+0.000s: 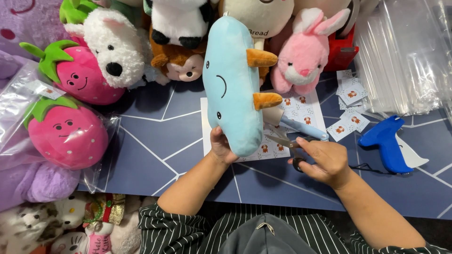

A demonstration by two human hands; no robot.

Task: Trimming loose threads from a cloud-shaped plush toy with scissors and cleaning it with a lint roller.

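My left hand (221,146) grips the lower end of a light blue plush toy (231,82) with a stitched face and two orange fins, holding it up over the blue table (160,136). My right hand (326,161) holds a pair of scissors (287,141) by the black handles, blades pointing left toward the toy's underside. Beneath them lies a white sheet of small animal stickers (301,110).
A blue tagging gun (387,143) lies at the right, with loose sticker tags (351,91) and a stack of clear plastic bags (405,56). Plush toys crowd the far edge and left: pink rabbit (306,51), white dog (115,47), strawberries (66,134), one of them bagged.
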